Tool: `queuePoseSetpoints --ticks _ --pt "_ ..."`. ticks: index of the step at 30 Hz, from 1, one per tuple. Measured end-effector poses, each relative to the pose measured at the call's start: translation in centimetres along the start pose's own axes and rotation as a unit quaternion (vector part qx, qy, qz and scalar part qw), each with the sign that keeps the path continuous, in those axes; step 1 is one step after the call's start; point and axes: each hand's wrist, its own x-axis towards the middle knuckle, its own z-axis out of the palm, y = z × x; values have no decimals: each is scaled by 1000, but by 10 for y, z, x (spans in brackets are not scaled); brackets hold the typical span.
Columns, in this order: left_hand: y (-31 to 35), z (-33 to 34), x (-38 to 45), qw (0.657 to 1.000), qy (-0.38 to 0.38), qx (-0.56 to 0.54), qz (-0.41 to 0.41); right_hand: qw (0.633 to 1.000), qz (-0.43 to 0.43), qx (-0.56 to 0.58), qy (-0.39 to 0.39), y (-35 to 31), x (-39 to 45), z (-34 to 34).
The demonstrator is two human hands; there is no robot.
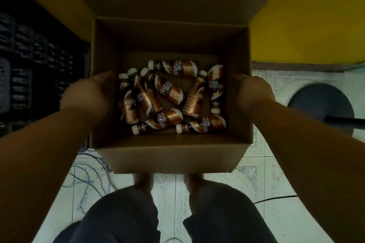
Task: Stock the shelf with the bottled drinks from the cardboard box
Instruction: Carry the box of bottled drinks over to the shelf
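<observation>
Copper-brown plastic bottled drinks point(169, 96) lie jumbled between both hands in the open brown cardboard box point(171, 156). Left hand point(87, 92) and right hand point(254, 92) clamp its opposite walls, apparently to carry it toward the shelf.

Dim, underexposed view with wide-angle bending at the edges, the shelf point(29, 69) nearly black, the floor tiles point(262, 183) brightest, the left hand point(87, 92) motion-blurred.
</observation>
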Motion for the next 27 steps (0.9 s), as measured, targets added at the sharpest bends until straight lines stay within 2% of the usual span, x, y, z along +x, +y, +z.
queuePoseSetpoints --ticks 8,14,17,22,27 --pt "20 -41 -50 999 -10 44 -19 1000 8 20 -12 7 -46 -29" --pt "59 -136 -144 997 -10 74 -30 999 4 35 -15 33 -146 -120" --pt "84 -176 -197 996 2 85 -28 999 35 38 -4 51 -208 -163" --pt "109 -216 -246 994 19 88 69 983 162 70 41 83 -303 -189" --pt "150 -243 -275 975 -3 117 188 954 267 115 70 116 -395 -177"
